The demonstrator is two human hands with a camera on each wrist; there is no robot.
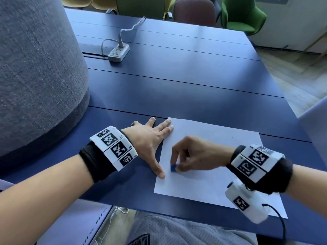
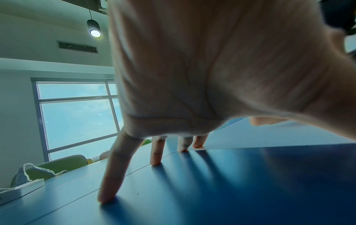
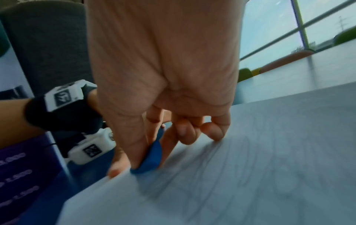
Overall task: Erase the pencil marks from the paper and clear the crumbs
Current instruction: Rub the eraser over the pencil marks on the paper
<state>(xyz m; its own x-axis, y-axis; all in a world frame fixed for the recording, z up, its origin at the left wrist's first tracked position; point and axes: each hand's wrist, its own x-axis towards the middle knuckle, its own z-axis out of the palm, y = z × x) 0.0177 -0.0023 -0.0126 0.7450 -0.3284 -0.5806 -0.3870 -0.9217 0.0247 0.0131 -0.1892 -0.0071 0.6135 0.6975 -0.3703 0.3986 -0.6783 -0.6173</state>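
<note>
Spreading wide over the blue counter (image 1: 194,82), the paper (image 1: 221,174) lies at its 6 o'clock edge, thin and floppy, likely to buckle unless pinned. The left hand (image 1: 150,138) lies flat, fingers straight, pressing the sheet's 9 o'clock edge. The right hand (image 1: 192,154) pinches the small, firm blue eraser (image 1: 173,168) against the sheet

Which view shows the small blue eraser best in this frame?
The right wrist view: the small blue eraser fills the pinch of the right hand, its tip on the white paper sheet. The head view shows only a small blue corner below the fingers. The left wrist view does not show it.
</note>
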